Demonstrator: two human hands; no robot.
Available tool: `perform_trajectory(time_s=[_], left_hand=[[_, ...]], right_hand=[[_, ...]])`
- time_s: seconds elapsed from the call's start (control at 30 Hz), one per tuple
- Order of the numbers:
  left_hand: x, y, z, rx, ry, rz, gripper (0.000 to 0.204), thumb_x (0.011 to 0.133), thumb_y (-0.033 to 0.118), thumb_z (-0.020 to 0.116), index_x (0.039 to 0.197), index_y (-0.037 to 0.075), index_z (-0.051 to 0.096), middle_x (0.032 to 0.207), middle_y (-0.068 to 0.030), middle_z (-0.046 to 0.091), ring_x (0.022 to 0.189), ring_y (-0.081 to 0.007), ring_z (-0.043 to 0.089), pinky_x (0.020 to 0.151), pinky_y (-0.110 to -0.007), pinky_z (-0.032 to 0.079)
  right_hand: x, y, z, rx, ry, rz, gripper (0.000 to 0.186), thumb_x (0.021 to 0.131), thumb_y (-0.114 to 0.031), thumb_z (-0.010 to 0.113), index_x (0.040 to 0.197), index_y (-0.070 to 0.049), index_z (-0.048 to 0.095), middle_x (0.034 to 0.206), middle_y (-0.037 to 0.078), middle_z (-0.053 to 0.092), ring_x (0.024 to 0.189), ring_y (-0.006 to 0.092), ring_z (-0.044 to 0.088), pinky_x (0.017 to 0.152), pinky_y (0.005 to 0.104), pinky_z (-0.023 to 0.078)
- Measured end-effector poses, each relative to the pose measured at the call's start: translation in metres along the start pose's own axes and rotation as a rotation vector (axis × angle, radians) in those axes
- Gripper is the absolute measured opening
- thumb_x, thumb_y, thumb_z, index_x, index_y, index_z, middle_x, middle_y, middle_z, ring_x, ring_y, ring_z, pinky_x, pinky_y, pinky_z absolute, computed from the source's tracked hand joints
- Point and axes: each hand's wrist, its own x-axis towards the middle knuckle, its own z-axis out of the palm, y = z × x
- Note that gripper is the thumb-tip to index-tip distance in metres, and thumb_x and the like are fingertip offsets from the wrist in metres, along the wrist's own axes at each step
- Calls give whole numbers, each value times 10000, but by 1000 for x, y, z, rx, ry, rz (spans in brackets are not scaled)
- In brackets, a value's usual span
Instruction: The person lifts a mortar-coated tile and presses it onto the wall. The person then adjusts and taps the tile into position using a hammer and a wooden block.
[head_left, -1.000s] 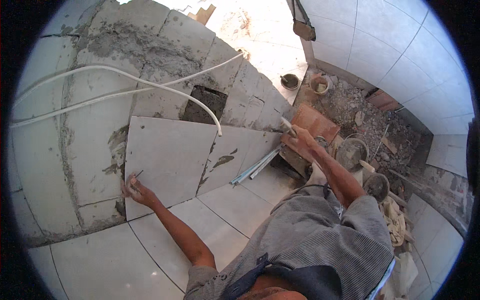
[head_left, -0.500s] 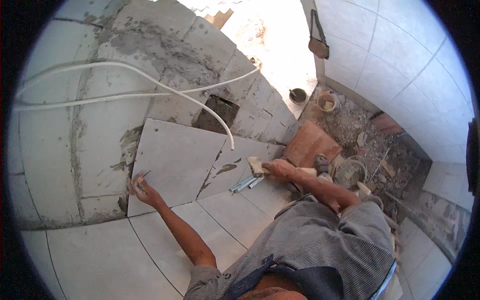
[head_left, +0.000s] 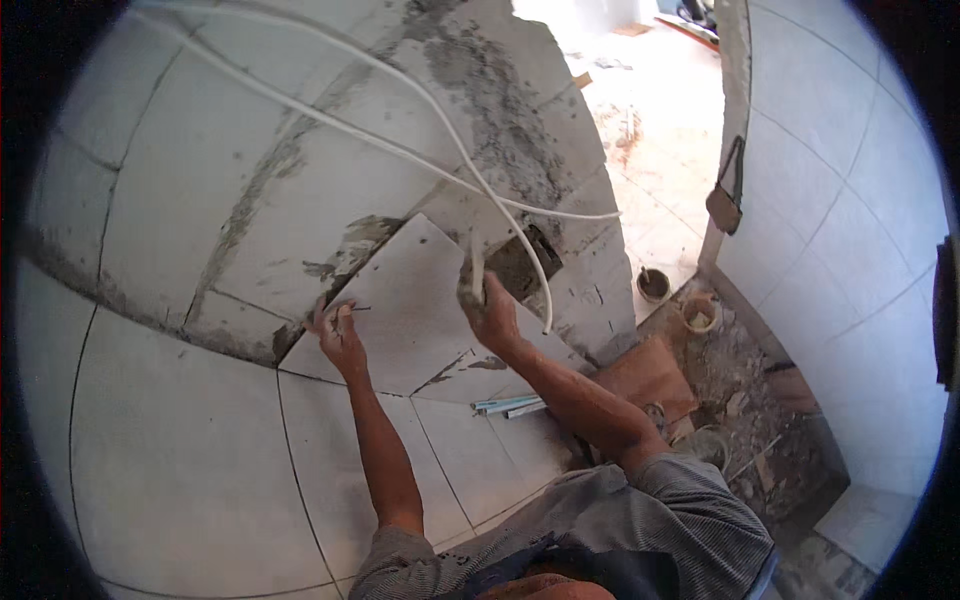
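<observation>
My left hand [head_left: 340, 335] is closed at the left edge of a pale grey tile [head_left: 410, 300]. A thin dark nail-like piece [head_left: 362, 308] sticks out from its fingers. My right hand [head_left: 492, 315], raised over the tile's right part, grips a mallet-like tool [head_left: 476, 255]. The tool's pale part points up; the fingers hide some of it. Beside the raised hand is a rough square hole [head_left: 515, 268] in the wall. Two white hoses or cables [head_left: 380, 145] run across the wall, one end hanging near the hole.
Light blue and silver strips [head_left: 508, 405] lie below the tile. A reddish-brown board [head_left: 650, 378] is on the right, near rubble [head_left: 735, 350]. Two small buckets [head_left: 653, 284] stand by the bright doorway. A bag-like item [head_left: 724, 205] hangs on the right tiled wall.
My right hand has risen from beside my leg, lifting the mallet-like tool up over the tile. My left hand stays at the tile's left edge. The view has turned and shifted.
</observation>
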Motion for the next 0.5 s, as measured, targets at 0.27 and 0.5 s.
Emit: perform_trajectory(time_s=[0.27, 0.5], left_hand=[[3, -1, 0, 91, 87, 193, 298, 865, 289, 483, 884, -3, 539, 769, -50, 585, 879, -172, 467, 864, -354, 216], [-1, 23, 1, -104, 207, 58, 208, 866, 198, 493, 847, -9, 496, 818, -95, 582, 815, -169, 547, 839, -387, 388]], right_hand=[[40, 24, 11, -158, 58, 18, 414, 735, -152, 596, 1081, 26, 455, 876, 239, 565, 832, 399, 547, 678, 408, 433], [38, 24, 14, -139, 46, -43, 343, 717, -103, 596, 1007, 39, 480, 835, 248, 555, 767, 418, 545, 636, 416, 436]])
